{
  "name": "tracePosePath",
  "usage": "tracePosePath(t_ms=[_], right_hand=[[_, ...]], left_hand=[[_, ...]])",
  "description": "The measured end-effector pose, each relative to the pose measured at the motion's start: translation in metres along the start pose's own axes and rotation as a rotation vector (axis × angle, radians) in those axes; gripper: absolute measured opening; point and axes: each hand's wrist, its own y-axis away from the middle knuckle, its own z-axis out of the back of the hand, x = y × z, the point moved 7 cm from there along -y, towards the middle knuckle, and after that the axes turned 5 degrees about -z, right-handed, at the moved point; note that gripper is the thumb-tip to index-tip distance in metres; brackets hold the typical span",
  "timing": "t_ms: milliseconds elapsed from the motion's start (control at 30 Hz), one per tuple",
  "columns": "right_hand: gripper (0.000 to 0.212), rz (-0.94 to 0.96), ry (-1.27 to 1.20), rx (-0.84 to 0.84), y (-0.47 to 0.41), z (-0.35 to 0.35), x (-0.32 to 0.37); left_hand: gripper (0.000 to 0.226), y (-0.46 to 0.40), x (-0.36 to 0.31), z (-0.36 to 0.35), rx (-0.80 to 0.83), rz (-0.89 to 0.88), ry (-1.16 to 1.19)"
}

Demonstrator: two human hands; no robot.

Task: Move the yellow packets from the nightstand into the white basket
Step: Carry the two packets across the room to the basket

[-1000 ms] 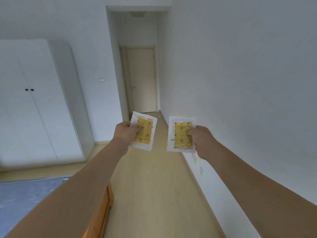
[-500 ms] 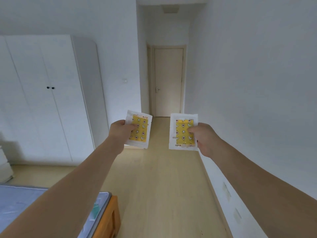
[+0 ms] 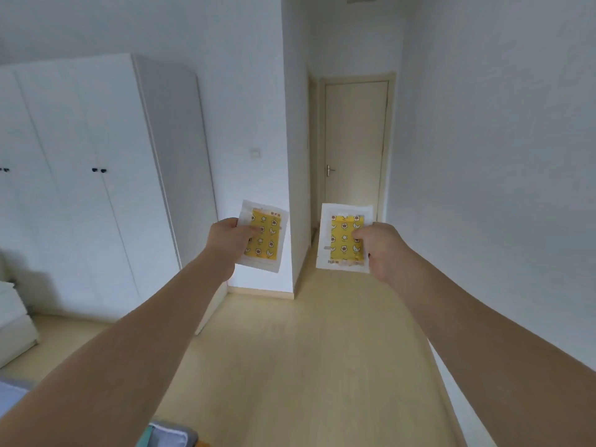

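Note:
Both arms are stretched out in front of me at chest height. My left hand [image 3: 229, 241] pinches a yellow packet [image 3: 265, 237] with a white border and a star-and-flower print, holding it upright by its left edge. My right hand [image 3: 382, 250] pinches a second yellow packet [image 3: 342, 240] of the same kind by its right edge. The two packets hang side by side, apart from each other, above the floor. Neither the nightstand nor the white basket is in view.
A white wardrobe [image 3: 96, 188] fills the left wall. A closed beige door [image 3: 354, 150] ends a short hallway ahead. White drawers [image 3: 13, 321] stand at far left. A bed corner [image 3: 167, 435] shows at the bottom edge. Light wood floor [image 3: 306, 366] stretches ahead.
The view has swung left: the wardrobe and door shifted right in frame and the bed dropped mostly out of sight. Both hands kept holding their packets in front of me.

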Motion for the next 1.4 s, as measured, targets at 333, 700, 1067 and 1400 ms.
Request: tracePosePath(t_ms=[333,700,1067,1400], right_hand=[[0.019,-0.07,0.121,0.263,-0.235,-0.212,-0.017],[0.018,-0.071,0.187,0.528,-0.43,-0.524,-0.004],[0.019,-0.088,0.207,0.729,-0.605,-0.814,-0.035],[0.022,-0.138,0.264,0.964,-0.684,-1.108,-0.044]], left_hand=[[0.013,-0.214,0.07,0.08,-0.213,0.04,0.015],[0.01,-0.482,0.13,0.273,-0.501,0.059,-0.015],[0.013,-0.713,0.223,0.397,-0.626,0.12,-0.024],[0.012,-0.854,0.243,0.583,-0.894,0.13,-0.045]])
